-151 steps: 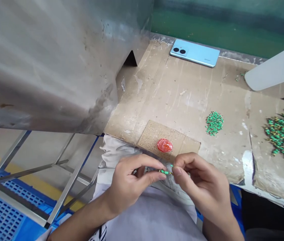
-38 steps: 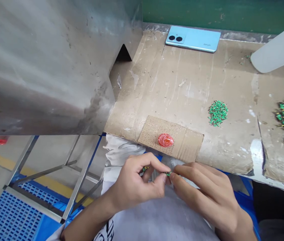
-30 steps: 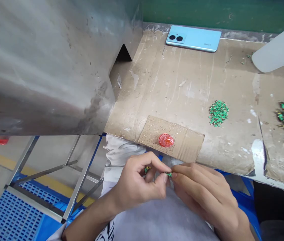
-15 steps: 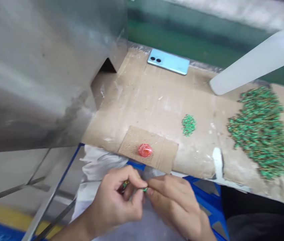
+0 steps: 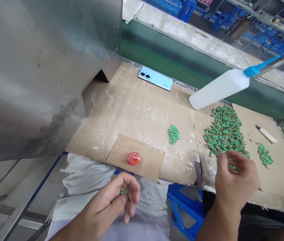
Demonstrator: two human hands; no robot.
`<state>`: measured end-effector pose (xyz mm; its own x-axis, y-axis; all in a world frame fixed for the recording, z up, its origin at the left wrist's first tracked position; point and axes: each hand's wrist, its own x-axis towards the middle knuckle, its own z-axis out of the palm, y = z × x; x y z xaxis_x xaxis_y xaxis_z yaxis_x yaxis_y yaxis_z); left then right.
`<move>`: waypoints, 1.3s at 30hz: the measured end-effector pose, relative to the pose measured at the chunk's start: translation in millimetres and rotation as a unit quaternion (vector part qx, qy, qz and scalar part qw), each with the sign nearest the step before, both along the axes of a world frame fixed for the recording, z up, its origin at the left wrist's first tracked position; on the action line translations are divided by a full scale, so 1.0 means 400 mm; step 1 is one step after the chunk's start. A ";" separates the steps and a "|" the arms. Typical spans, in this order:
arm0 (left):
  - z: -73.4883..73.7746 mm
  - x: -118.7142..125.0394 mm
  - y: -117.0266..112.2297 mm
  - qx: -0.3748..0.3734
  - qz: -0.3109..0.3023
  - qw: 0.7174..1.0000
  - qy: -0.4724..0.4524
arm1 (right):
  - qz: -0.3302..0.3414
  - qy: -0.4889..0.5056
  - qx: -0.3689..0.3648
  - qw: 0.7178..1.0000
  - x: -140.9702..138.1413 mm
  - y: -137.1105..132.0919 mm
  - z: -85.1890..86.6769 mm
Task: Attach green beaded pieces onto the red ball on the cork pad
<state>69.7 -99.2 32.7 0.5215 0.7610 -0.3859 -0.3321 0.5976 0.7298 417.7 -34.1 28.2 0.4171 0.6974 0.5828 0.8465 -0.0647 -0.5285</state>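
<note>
My left hand (image 5: 118,201), fingers curled, is over my lap with a small green-and-gold piece (image 5: 122,190) held in its fingers. Over the near edge of a large pile of such pieces (image 5: 224,130) is my right hand (image 5: 237,177). Its thumb and index finger come together there, and whatever is between their tips is hidden. Closer to the left hand, a round red, glossy object (image 5: 133,159) rests on a speckled cardboard piece (image 5: 152,164). A small heap of green pieces (image 5: 173,134) lies between the red object and the large pile.
A white bottle with a blue nozzle (image 5: 219,88) leans at the back. A light-blue phone (image 5: 155,78) lies by the green ledge. Metal sheeting (image 5: 43,77) walls the left. On the right are a pale-handled tool (image 5: 266,134) and another small heap (image 5: 264,155).
My hands, together over the lap before, have separated. The right has moved right to the large pile; the left stays low with a green-and-gold piece. The view has shifted, showing more of the right side.
</note>
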 end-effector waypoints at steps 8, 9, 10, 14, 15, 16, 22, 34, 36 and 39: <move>0.013 0.013 0.011 -0.108 -0.022 0.990 -0.084 | 0.168 0.011 -0.126 0.978 -0.104 0.022 -0.015; 0.011 0.014 0.011 -0.101 -0.032 0.991 -0.083 | 0.195 0.008 -0.146 0.970 -0.122 0.033 -0.021; 0.008 0.014 0.010 -0.092 -0.038 0.992 -0.076 | 0.212 0.006 -0.162 0.964 -0.135 0.045 -0.026; -0.003 0.013 0.003 -0.061 -0.032 0.997 -0.036 | 0.215 -0.003 -0.188 0.958 -0.155 0.076 -0.041; -0.004 0.013 0.001 -0.058 -0.030 0.997 -0.034 | 0.211 -0.005 -0.189 0.959 -0.154 0.079 -0.043; -0.004 0.013 0.000 -0.058 -0.027 0.997 -0.031 | 0.207 -0.006 -0.190 0.960 -0.153 0.081 -0.044; 0.003 0.016 0.002 -0.056 -0.017 0.998 0.003 | 0.208 0.014 -0.196 0.958 -0.142 0.080 -0.038; 0.011 0.018 0.010 -0.021 -0.018 0.997 0.070 | 0.193 0.112 -0.164 0.961 -0.146 0.076 -0.039; 0.011 0.019 0.010 -0.016 -0.022 0.996 0.080 | 0.190 0.130 -0.161 0.960 -0.146 0.077 -0.040; 0.011 0.019 0.012 -0.003 -0.029 0.996 0.085 | 0.193 0.150 -0.169 0.955 -0.145 0.078 -0.037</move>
